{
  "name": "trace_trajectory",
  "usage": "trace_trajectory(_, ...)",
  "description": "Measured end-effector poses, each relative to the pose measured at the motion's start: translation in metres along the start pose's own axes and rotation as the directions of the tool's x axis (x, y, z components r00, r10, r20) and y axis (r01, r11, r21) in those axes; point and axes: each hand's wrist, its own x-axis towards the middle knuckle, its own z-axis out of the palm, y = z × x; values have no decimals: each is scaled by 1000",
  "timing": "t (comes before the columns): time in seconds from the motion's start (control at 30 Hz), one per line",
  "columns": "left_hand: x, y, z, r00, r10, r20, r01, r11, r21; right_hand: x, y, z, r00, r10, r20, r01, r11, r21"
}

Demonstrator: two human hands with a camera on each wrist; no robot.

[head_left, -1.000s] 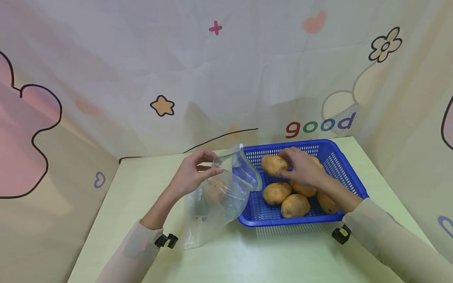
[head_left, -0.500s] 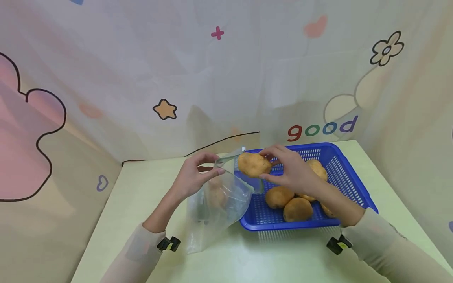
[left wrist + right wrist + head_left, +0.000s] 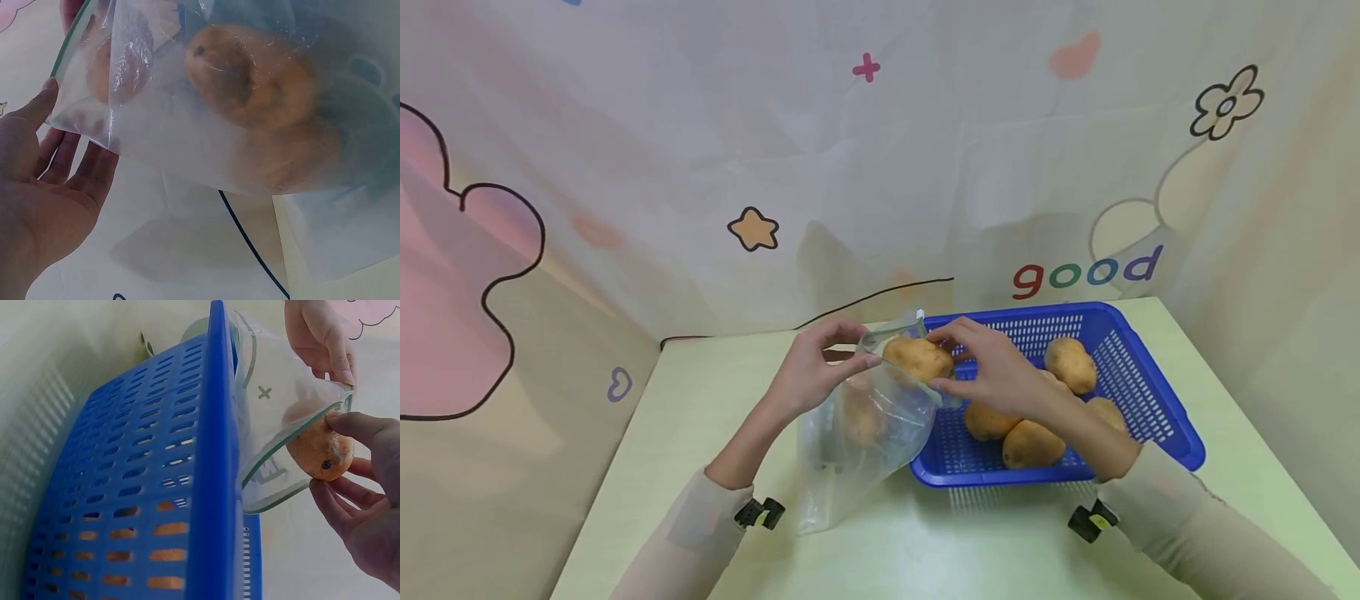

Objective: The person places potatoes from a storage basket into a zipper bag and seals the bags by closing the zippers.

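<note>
A clear zip-top bag [image 3: 827,492] stands beside the basket, its green-edged mouth spread wide. My left hand [image 3: 812,371] pinches one edge of that mouth between thumb and fingers. My right hand [image 3: 1000,371] grips a potato [image 3: 917,358] by its right end, and the potato's front end is within the bag's mouth. In the right wrist view the held potato [image 3: 322,450] shows a dark spot, with the bag's rim across it. Through the plastic in the left wrist view, potatoes [image 3: 250,75] show inside the bag.
The blue plastic basket [image 3: 1000,480] sits right of the bag, its left rim close to the bag. Several loose potatoes lie in it, one potato [image 3: 1071,364] near the back right. A patterned cloth [image 3: 880,167] hangs behind the pale green table [image 3: 700,417].
My right hand has lifted a potato from the basket and carried it left into the bag's mouth. My left hand has kept its pinch on the bag's edge.
</note>
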Motion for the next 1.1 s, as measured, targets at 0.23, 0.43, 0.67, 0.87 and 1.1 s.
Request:
trace_trajectory(0.23, -2, 0, -1, 1000, 8, 1, -8, 1000, -4, 3, -2, 5, 1000, -4, 6, 4, 1000, 30)
trace_trajectory(0.43, -3, 1, -3, 1000, 3, 3, -3, 1000, 6, 6, -3, 7, 1000, -3, 15, 2, 1000, 20)
trace_trajectory(0.67, -5, -1, -4, 1000, -17, 17, 17, 1000, -4, 5, -2, 16, 1000, 19, 21, -21, 995, 102)
trace_trajectory(0.87, -7, -5, -1, 1000, -18, 14, 18, 999, -28, -10, 2, 13, 995, 98, -19, -96, 991, 96)
trace_trajectory(1.1, -3, -1, -6, 1000, -5, 12, 5, 1000, -25, -34, 29, -10, 992, 121, -30, -123, 991, -51)
